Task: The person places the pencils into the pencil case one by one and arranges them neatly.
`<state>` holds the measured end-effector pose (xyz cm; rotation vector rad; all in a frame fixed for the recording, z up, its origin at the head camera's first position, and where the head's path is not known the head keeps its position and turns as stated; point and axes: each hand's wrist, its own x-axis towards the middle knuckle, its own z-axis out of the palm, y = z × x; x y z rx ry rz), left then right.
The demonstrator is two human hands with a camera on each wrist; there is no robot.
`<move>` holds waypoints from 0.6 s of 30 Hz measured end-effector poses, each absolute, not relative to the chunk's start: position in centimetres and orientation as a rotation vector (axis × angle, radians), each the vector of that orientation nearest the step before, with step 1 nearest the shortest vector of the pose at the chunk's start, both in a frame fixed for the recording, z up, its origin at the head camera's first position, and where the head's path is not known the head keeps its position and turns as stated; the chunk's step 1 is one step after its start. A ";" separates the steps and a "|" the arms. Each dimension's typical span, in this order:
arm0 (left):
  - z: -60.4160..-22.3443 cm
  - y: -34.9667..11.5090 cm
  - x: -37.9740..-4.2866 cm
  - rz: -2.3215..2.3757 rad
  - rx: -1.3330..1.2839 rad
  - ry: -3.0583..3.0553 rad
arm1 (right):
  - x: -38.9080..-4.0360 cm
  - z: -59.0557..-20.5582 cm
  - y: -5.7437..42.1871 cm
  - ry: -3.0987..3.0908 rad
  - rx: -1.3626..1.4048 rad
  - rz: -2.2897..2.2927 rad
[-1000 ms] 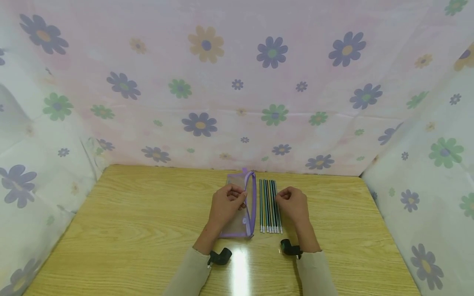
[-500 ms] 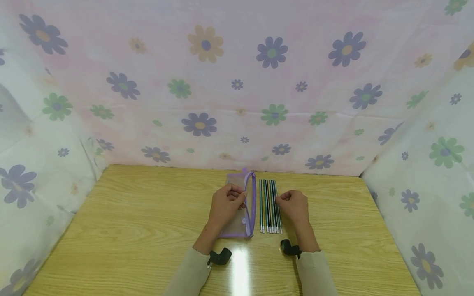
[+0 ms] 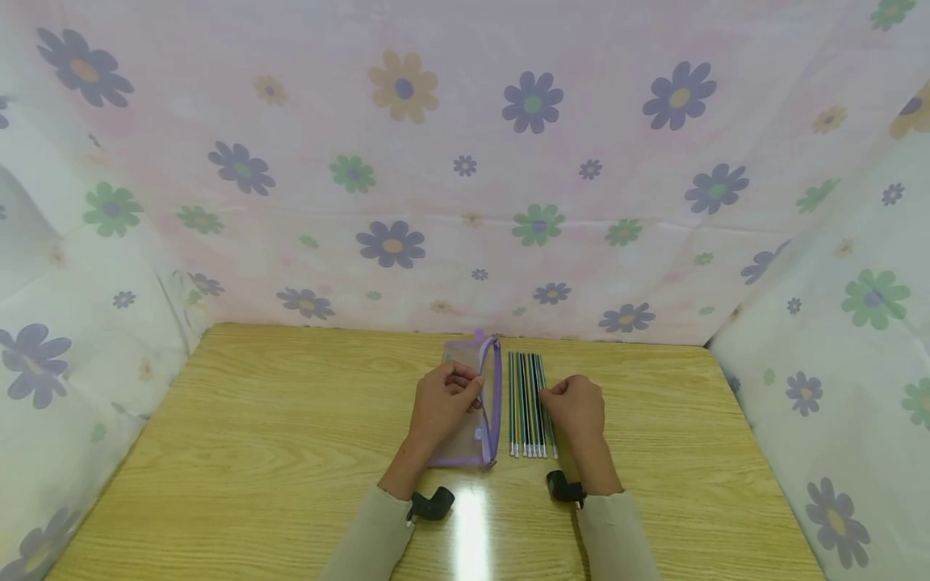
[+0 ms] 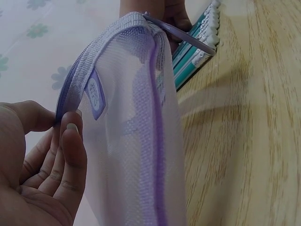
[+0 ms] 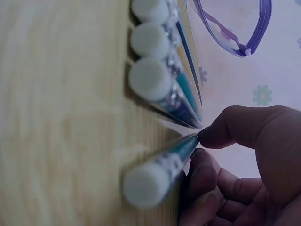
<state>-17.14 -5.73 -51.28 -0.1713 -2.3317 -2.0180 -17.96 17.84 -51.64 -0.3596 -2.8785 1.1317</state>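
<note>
My left hand (image 3: 441, 403) pinches the zipper edge of a see-through mesh pencil pouch (image 3: 458, 449) with purple trim, whose mouth gapes to the right. In the left wrist view, thumb and fingertips grip the zipper tape (image 4: 75, 84) beside a small purple label. Just right of the pouch lies a row of striped pencils (image 3: 525, 403), white eraser ends toward me. My right hand (image 3: 579, 410) pinches the rightmost pencil (image 5: 181, 149) between thumb and fingers. Its eraser end stands apart from the row in the right wrist view.
Both pouch and pencils lie on a wood-grain table (image 3: 291, 420). Behind it hangs a flowered cloth (image 3: 465, 194), with more cloth along both sides. Black wrist cameras (image 3: 433, 503) stick out near my sleeves.
My right hand has shifted slightly toward me. The eraser end of the rightmost pencil has swung a little to the right, away from the row. The left hand stays on the pouch.
</note>
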 end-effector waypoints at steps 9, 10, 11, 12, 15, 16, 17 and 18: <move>-51.3 -5.7 -17.1 -2.029 -0.169 -2.321 | -17.9 -51.7 17.5 -2.933 -0.409 1.085; -51.3 -5.7 -17.1 -2.027 -0.169 -2.322 | -17.9 -51.7 17.5 -2.938 -0.414 1.081; -51.2 -5.7 -17.1 -2.026 -0.169 -2.322 | -17.9 -51.7 17.4 -2.944 -0.423 1.079; -51.2 -5.7 -17.1 -2.023 -0.170 -2.323 | -18.0 -51.7 17.4 -2.949 -0.429 1.078; -51.2 -5.7 -17.0 -2.021 -0.170 -2.324 | -18.0 -51.7 17.5 -2.955 -0.436 1.071; -51.2 -5.7 -17.0 -2.020 -0.170 -2.324 | -18.0 -51.7 17.5 -2.954 -0.434 1.070; -51.2 -5.7 -17.0 -2.019 -0.169 -2.326 | -18.0 -51.7 17.5 -2.955 -0.430 1.070; -51.2 -5.7 -17.0 -2.018 -0.168 -2.326 | -18.0 -51.7 17.5 -2.955 -0.426 1.069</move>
